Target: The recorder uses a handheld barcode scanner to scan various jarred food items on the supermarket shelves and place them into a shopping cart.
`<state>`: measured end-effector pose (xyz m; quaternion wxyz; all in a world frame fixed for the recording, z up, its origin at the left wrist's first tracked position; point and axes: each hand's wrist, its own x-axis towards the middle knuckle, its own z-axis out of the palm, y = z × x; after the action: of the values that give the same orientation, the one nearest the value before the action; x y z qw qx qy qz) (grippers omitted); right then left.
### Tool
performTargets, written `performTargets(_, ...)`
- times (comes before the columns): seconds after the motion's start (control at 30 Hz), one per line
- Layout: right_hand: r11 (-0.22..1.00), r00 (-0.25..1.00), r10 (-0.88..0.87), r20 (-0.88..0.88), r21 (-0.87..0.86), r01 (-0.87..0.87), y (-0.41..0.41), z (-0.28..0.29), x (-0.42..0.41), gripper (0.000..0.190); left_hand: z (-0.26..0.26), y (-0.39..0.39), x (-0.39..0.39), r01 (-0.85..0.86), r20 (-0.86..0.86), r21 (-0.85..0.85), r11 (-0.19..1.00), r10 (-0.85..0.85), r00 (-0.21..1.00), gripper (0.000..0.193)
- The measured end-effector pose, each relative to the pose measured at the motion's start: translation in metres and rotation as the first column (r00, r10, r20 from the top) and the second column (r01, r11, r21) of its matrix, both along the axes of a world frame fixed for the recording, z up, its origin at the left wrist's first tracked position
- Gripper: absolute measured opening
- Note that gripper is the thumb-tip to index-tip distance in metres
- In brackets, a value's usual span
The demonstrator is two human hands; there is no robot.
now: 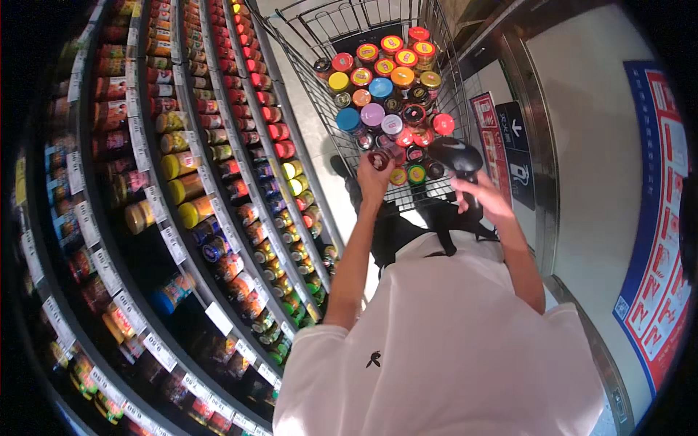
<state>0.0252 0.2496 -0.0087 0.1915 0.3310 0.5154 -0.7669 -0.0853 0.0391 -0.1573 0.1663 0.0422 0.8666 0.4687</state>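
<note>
A wire shopping cart (322, 117) stands before me, filled with lidded jars. My left hand (375, 177) grips a small jar (380, 159) near the cart's near left side, its round end tilted up towards me. In my right hand (482, 196) is the handle of a black handheld barcode scanner (455, 155), its head over the cart's near right corner. Close by are a pink-purple lid (373, 114), a blue lid (348, 119), a red lid (443, 124) and a green-rimmed lid (416, 174). Red lids with yellow centres (391, 43) lie farther back.
Shelves (218, 180) of jars with price tags run along my left. One blue-lidded jar (172, 294) lies on its side at a shelf's edge. On the right is a pale wall (578, 136) with metal trim and a red and blue poster (662, 229).
</note>
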Motion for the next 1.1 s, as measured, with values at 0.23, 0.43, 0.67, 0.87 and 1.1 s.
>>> performTargets(0.23, 0.993, 0.995, 0.069, -0.078, -0.093, -0.077, -0.001, 0.011, -0.013, 0.034, 0.064, -0.029, 0.048, -0.443, 0.358, 0.615, 0.652, 0.270, 0.894, 0.050)
performTargets(0.43, 0.931, 0.932, 0.344, -0.118, -0.090, -0.355, -0.020, 0.021, -0.022, 0.039, 0.114, -0.049, 0.043, -0.583, 0.498, 0.757, 0.295, 0.316, 0.807, 0.044)
performTargets(0.67, 0.894, 0.918, 0.332, -0.218, -0.237, -0.380, -0.024, 0.034, -0.024, 0.038, 0.113, -0.062, 0.053, -0.796, 0.742, 0.442, -0.413, -0.329, 0.583, 0.064)
performTargets(0.87, 0.881, 0.886, 0.368, -0.282, -0.200, -0.430, -0.025, 0.028, -0.013, 0.032, 0.130, -0.038, 0.070, -0.843, 0.731, 0.233, -0.485, -0.484, 0.481, 0.060)
performTargets(1.1, 0.886, 0.889, 0.378, -0.258, -0.177, -0.428, -0.022, 0.038, -0.005, 0.023, 0.140, -0.037, 0.076, -0.842, 0.715, 0.310, -0.442, -0.476, 0.513, 0.048)
